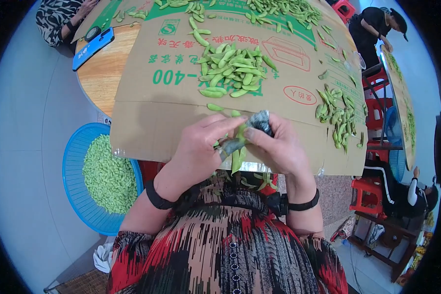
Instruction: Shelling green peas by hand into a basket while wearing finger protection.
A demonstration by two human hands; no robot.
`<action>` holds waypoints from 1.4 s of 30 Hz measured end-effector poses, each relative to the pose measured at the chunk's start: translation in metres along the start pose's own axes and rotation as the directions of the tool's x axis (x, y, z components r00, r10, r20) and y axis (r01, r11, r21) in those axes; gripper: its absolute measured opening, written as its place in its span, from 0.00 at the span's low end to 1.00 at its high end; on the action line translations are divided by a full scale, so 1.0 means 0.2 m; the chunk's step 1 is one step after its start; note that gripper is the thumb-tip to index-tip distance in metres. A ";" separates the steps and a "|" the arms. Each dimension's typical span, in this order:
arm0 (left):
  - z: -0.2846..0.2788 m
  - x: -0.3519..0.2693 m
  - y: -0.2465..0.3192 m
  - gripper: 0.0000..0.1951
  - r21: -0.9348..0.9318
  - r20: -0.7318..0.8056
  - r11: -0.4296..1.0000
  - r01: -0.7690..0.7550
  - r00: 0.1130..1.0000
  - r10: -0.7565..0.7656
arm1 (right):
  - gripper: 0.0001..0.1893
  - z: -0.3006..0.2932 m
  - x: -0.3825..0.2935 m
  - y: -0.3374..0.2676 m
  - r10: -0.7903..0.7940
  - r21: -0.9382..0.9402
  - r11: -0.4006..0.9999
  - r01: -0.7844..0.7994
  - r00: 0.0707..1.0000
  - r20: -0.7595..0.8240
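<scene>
Both my hands meet over the near edge of the cardboard sheet (147,121). Between their fingertips is a green soybean pod (241,133), gripped by my left hand (204,141) and my right hand (284,147). Grey wrapping (232,146) covers my left thumb, and a darker wrapping (261,123) sits around a right fingertip. Another pod (237,161) hangs just under the fingers; what holds it is hidden. Beyond my hands lies a heap of plump green pods (235,68). To the right, a looser pile of flattened pods (338,114) rests on the cardboard.
A blue plastic basket (73,143) of shelled beans (108,176) stands at lower left. A blue phone (93,49) lies on the wooden table (99,79). More pods (290,11) cover the far side. Other people (371,29) sit or stand around, near red stools (367,194).
</scene>
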State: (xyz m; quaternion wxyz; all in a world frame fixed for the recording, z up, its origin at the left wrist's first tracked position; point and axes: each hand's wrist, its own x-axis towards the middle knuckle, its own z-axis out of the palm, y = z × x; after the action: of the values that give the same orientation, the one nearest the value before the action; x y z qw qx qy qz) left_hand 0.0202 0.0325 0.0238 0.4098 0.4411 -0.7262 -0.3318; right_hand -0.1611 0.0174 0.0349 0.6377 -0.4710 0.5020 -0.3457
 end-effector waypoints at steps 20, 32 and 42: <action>0.06 0.03 -0.07 0.07 -0.879 0.227 0.312 0.361 0.892 -0.392 | 0.11 0.00 -0.06 0.04 -0.060 0.160 0.987 0.025 0.975 0.216; 0.05 0.06 -0.10 0.08 -0.870 0.410 0.255 0.423 0.906 -0.105 | 0.10 0.00 -0.09 0.04 0.007 0.416 0.898 -0.145 0.949 0.316; 0.12 0.10 -0.03 0.08 -0.496 0.024 0.827 0.263 0.957 -0.290 | 0.04 -0.02 -0.04 0.07 -0.431 -0.460 0.811 0.362 0.901 -0.049</action>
State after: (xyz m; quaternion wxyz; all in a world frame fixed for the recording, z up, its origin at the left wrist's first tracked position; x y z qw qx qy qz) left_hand -0.0043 0.0149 0.0133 0.4752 0.4304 -0.5345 -0.5506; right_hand -0.1674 0.0284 0.0241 0.3882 -0.6695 0.5040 -0.3835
